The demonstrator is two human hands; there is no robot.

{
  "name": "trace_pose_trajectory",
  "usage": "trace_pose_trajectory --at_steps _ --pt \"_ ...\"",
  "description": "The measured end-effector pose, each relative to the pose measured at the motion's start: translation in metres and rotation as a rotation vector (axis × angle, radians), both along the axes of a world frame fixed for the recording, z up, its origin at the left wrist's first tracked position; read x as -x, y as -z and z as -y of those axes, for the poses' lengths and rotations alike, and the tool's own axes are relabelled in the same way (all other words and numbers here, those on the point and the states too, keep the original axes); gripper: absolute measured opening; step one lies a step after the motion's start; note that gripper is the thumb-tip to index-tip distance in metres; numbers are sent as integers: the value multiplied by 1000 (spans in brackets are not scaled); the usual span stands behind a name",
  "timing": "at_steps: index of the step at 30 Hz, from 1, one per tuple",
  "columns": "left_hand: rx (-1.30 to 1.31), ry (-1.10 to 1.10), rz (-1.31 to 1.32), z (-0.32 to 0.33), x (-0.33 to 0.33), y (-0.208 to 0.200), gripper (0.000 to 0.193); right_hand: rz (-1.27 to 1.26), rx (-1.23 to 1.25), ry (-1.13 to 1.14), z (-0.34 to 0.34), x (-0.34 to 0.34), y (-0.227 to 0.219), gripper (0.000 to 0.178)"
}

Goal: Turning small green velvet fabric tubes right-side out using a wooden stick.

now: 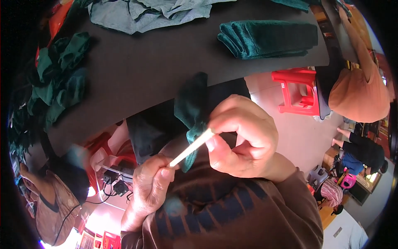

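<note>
A slim pale stick (190,149), which looks wooden, slants between my two hands in front of my body. My left hand (151,182) pinches its lower end between thumb and fingers. The upper end is pinched by my right hand (244,137), thumb against the curled forefinger. A narrow piece of dark green velvet (190,103) lies over the table edge and passes down behind the stick. Its folds come close to my right fingertips; whether they touch I cannot tell.
On the dark table (137,70) lie a folded green velvet stack (269,39), a grey-green cloth (145,15) and a crumpled green heap (62,79). A red stool (296,91) stands beyond its right edge. Other people (358,95) are on both sides; cables (116,186) hang at lower left.
</note>
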State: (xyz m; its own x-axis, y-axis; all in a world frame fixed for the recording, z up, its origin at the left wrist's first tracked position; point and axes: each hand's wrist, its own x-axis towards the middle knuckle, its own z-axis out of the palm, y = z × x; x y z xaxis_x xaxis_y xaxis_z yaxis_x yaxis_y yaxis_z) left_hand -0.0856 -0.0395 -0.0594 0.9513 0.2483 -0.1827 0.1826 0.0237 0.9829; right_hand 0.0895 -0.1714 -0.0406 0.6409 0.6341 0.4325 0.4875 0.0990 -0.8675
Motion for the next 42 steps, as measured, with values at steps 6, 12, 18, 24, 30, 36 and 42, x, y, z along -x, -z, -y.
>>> trace_pose_trajectory --at_steps 6,12,18,24,30,36,42 --pt "25 -30 -283 1 7 -4 35 258 46 47 -5 -6 -1 17" --pt "22 -6 -307 -1 4 -4 38 512 -10 109 -11 -10 10 22" --pt "98 0 -321 -2 -5 -9 35 735 95 85 -9 -6 4 26" --pt "165 45 -307 -4 -4 -10 34 750 60 131 -9 -10 4 26" --pt "160 52 -328 -9 -1 -14 32 764 95 19 -9 -9 1 21" --pt "367 -143 -185 9 -19 -20 40 597 45 -142 -15 19 10 19" --pt "556 59 -182 -2 -10 -13 41 -351 -120 -166 -6 0 11 46"
